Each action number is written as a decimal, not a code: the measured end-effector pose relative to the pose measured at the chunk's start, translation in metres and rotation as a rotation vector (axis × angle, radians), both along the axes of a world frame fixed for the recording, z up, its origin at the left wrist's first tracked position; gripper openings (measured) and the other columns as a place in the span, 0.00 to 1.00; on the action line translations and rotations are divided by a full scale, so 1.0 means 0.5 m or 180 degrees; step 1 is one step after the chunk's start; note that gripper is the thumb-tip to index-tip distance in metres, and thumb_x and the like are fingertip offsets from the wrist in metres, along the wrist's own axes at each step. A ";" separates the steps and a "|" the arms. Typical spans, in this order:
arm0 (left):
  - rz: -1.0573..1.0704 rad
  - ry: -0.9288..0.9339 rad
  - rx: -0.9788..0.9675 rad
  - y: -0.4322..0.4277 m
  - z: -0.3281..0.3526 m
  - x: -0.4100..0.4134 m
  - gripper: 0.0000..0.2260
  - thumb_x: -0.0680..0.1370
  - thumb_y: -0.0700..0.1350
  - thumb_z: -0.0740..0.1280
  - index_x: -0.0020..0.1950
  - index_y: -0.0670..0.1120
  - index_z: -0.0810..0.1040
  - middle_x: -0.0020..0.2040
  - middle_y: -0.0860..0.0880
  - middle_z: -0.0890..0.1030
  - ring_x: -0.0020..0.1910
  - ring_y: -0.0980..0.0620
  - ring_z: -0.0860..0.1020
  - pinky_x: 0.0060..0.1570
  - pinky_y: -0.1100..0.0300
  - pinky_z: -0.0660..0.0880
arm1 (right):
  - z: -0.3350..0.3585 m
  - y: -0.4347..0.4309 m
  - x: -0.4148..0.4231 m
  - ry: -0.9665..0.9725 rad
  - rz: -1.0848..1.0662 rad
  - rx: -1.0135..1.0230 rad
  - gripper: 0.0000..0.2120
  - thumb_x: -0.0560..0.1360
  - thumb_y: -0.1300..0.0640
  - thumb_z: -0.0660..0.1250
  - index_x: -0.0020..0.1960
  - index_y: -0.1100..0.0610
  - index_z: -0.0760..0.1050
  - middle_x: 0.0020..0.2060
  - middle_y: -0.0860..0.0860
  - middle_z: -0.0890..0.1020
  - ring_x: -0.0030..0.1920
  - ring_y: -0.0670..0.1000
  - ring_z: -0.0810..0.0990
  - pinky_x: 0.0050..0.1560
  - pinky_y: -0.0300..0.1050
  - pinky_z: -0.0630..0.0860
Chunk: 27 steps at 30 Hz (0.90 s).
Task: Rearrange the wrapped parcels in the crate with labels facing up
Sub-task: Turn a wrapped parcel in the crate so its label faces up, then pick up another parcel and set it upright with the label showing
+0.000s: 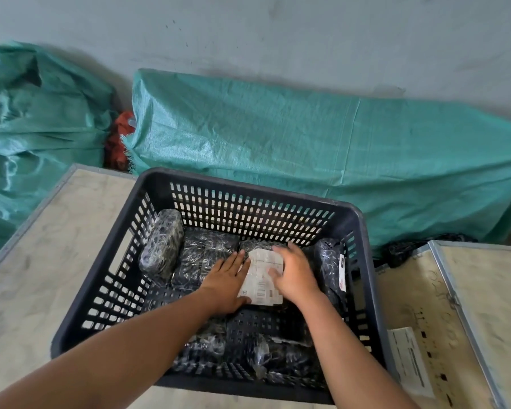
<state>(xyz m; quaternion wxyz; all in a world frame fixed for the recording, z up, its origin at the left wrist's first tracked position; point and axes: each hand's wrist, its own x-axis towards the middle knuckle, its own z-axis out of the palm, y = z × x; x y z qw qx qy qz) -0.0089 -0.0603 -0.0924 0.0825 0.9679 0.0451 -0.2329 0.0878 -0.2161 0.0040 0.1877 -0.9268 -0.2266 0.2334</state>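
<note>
A dark slotted plastic crate (248,199) stands on a pale board and holds several parcels in dark bubble wrap. One parcel in the middle shows its white label (261,278) facing up. My left hand (226,277) lies flat on that parcel's left side, fingers spread. My right hand (294,274) presses on its right side, fingers over the label's edge. A rounded parcel (161,245) leans upright in the crate's far left corner. Another parcel (332,267) stands on edge along the right wall, its label facing sideways. More parcels (278,358) lie near the front.
Green woven sacks (307,137) lie against the grey wall behind the crate, with a red bag (118,140) between them. A wooden case with metal edging (460,305) sits to the right, bearing a white paper label (410,361).
</note>
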 end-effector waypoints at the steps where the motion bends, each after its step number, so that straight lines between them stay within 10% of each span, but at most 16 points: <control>1: 0.0010 0.0008 -0.0029 -0.001 0.003 0.000 0.46 0.80 0.68 0.56 0.82 0.45 0.33 0.80 0.43 0.31 0.81 0.44 0.36 0.79 0.45 0.40 | 0.024 -0.006 0.006 -0.0281 -0.0018 0.0186 0.27 0.79 0.51 0.71 0.76 0.50 0.70 0.82 0.55 0.59 0.80 0.58 0.59 0.76 0.53 0.55; 6: 0.0006 -0.0001 -0.0100 0.000 0.017 -0.008 0.45 0.81 0.66 0.58 0.82 0.45 0.32 0.80 0.43 0.31 0.81 0.44 0.35 0.79 0.45 0.40 | 0.101 -0.063 0.017 -0.1253 -0.0398 -0.0370 0.27 0.78 0.42 0.70 0.75 0.45 0.71 0.80 0.57 0.62 0.80 0.62 0.56 0.73 0.69 0.60; 11: 0.0002 0.0000 -0.0102 -0.001 0.018 -0.006 0.45 0.81 0.66 0.58 0.82 0.45 0.33 0.81 0.42 0.32 0.81 0.44 0.36 0.79 0.46 0.40 | 0.090 -0.105 -0.016 -0.0575 -0.0333 -0.0550 0.48 0.76 0.44 0.75 0.85 0.47 0.49 0.83 0.61 0.48 0.80 0.67 0.53 0.78 0.61 0.57; 15: 0.0007 -0.0013 -0.0138 0.000 0.017 -0.009 0.44 0.81 0.65 0.58 0.82 0.45 0.34 0.81 0.43 0.33 0.81 0.44 0.36 0.79 0.47 0.40 | 0.063 -0.118 -0.019 0.0026 -0.0656 0.0017 0.47 0.75 0.45 0.76 0.83 0.36 0.50 0.81 0.59 0.59 0.79 0.63 0.59 0.77 0.58 0.61; 20: 0.0234 -0.0319 -0.0882 -0.015 0.055 -0.011 0.40 0.81 0.61 0.62 0.84 0.51 0.43 0.84 0.47 0.41 0.82 0.44 0.42 0.79 0.42 0.46 | 0.057 -0.126 -0.010 0.0387 -0.0826 0.0677 0.45 0.75 0.54 0.76 0.83 0.40 0.54 0.71 0.51 0.77 0.58 0.49 0.83 0.50 0.25 0.74; 27: 0.0480 -0.1046 -0.2402 -0.068 0.204 0.014 0.41 0.70 0.69 0.73 0.79 0.57 0.65 0.77 0.57 0.69 0.74 0.56 0.68 0.73 0.53 0.66 | 0.130 -0.136 0.014 0.0150 -0.1113 0.1391 0.45 0.67 0.46 0.79 0.79 0.40 0.64 0.74 0.45 0.73 0.70 0.49 0.76 0.64 0.42 0.74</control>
